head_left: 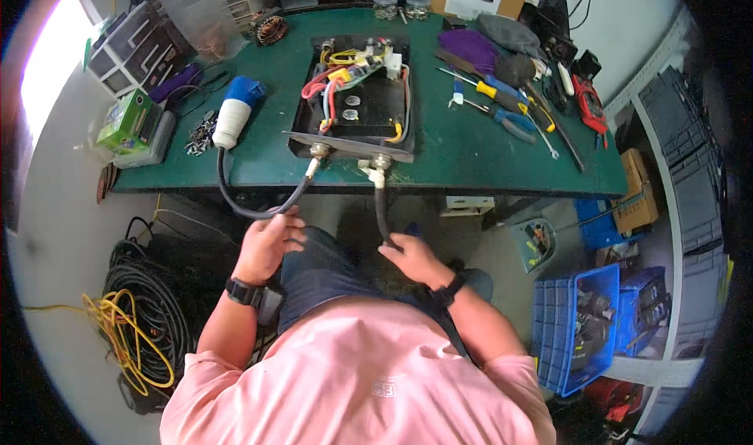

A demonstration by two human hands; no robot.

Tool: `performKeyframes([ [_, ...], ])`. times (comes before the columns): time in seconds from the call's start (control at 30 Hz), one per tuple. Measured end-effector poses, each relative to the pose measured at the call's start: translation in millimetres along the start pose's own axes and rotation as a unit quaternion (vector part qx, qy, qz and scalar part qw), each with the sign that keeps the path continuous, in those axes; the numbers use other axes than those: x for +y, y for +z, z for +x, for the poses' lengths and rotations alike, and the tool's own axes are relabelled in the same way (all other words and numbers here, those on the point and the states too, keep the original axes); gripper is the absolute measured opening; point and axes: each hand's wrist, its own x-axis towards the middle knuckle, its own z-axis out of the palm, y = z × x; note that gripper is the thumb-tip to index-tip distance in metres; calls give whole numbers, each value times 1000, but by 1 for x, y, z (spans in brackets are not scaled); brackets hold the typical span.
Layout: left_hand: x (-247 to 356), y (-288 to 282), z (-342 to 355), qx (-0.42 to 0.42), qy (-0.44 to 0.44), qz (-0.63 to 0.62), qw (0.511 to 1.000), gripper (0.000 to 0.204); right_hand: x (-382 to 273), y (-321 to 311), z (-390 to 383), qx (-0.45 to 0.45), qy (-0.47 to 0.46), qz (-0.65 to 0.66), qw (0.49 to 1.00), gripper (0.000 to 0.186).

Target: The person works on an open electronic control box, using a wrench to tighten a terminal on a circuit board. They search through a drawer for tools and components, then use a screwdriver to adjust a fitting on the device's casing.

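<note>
A black open-topped metal box (369,123) lies on the green workbench, with colored wires and a small circuit board (353,70) inside. From its near side, two black cables come out through metal glands. The left cable (243,212) loops down and back up to a blue-and-white industrial plug (239,111). My left hand (269,245) is at the underside of that loop, its fingers apart and loosely bent. Closed around the lower part of the right cable (381,209) is my right hand (413,258). That cable's lower end is hidden by the hand.
Pliers (514,123), screwdrivers and a red multimeter (588,106) lie on the right of the workbench (471,174). Small metal parts (201,133) and a green box (129,122) are at left. Coiled cables (145,304) and blue crates (576,331) flank me below.
</note>
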Motion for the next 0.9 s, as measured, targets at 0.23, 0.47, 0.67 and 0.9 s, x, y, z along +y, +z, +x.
performKeyframes([
  [0.23, 28, 1, -6, 49, 123, -27, 991, 39, -59, -57, -62, 133, 0, -144, 981, 26],
  [0.47, 48, -7, 7, 43, 148, -36, 987, 33, -135, -139, -71, 214, -109, -432, 869, 21],
  [0.67, 58, -9, 17, 91, 48, -93, 990, 29, -159, -174, -54, 177, -147, -516, 825, 19],
  [0.9, 59, -19, 28, 90, 35, -93, 991, 30, -101, -191, -22, 168, -202, -476, 840, 22],
])
